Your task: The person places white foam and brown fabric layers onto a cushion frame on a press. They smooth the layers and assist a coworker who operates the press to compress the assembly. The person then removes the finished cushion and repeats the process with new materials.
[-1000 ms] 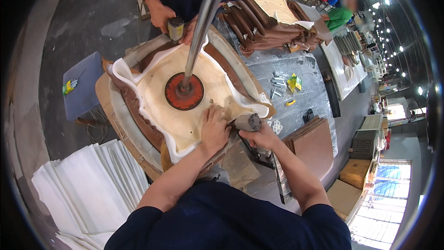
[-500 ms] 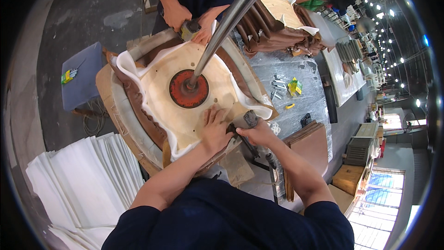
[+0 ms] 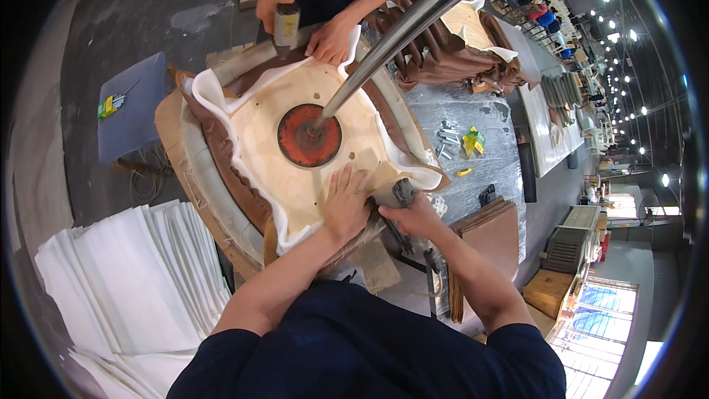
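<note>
My left hand lies with fingers outstretched on the near edge of a pale plywood seat panel. Just right of it, my right hand grips a staple gun, its nose by the panel's near right edge. White padding curls up around the plywood, with brown upholstery cover outside it. A red round press plate on a metal rod bears on the panel's middle. Across from me, a co-worker's hand touches the far edge; their other hand holds a second staple gun.
A padded grey frame surrounds the seat. On the right, a plastic-covered table carries staple strips and a small yellow-green box. Stacked brown sheets stand nearer me. White sheets are piled at lower left, beyond them a blue-grey stand.
The view has shifted slightly. The co-worker's staple gun has swung up to an upright position at the far left edge. My hands keep nearly the same places on the seat.
</note>
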Demonstrator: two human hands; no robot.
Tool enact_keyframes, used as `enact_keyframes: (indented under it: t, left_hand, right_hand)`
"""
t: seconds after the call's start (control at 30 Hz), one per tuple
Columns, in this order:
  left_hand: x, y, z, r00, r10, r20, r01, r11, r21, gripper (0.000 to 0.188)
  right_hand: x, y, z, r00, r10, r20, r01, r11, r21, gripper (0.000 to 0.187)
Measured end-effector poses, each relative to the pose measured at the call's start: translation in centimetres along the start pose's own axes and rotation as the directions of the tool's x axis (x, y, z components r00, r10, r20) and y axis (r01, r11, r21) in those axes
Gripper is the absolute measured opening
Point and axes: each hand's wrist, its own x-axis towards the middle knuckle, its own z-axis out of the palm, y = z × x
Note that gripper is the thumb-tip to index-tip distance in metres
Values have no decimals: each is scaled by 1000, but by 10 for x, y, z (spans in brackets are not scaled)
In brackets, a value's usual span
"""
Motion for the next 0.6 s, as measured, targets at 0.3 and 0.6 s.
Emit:
enact_keyframes:
  t: [0.3, 0.6]
  left_hand:
    - [-10, -6, -11, 997, -49, 63, 50, 998, -26, 21]
    - [-8, -3, -1, 996, -78, 32, 79, 997, -13, 18]
  right_hand:
    - [-2, 13, -6, 998, 26, 65, -28, 999, 26, 33]
    - [1, -9, 6, 995, 93, 25, -90, 991, -99, 39]
